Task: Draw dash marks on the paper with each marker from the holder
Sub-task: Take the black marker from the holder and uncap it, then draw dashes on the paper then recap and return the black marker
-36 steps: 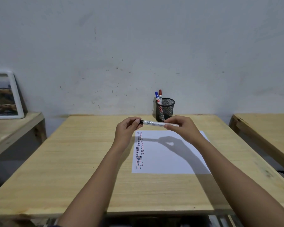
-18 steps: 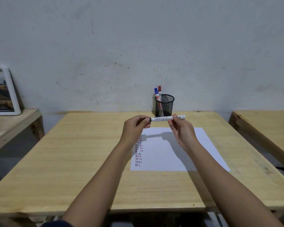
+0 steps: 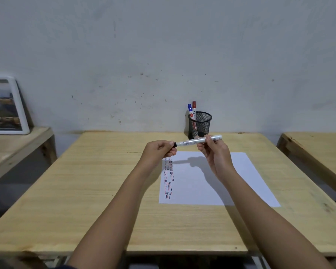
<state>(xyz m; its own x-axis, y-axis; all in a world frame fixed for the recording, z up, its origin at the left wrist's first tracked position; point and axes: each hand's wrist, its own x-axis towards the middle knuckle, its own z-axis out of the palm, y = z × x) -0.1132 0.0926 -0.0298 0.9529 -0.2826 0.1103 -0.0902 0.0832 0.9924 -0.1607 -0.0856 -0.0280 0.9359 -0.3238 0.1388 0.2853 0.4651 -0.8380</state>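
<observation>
head view: both hands' grip closed on white marker (image 3: 194, 141) w/ unreadable print, left hand (image 3: 159, 152), right hand (image 3: 215, 152)

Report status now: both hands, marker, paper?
Left hand pinches black cap. Right hand grips marker barrel, above paper. Nothing blocks.

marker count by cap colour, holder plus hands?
Blue: 1, blue-capped marker in the mesh holder
Red: 1, red-capped marker in the holder
Black: 1, black-capped marker held by the left hand and right hand
Total: 3
</observation>
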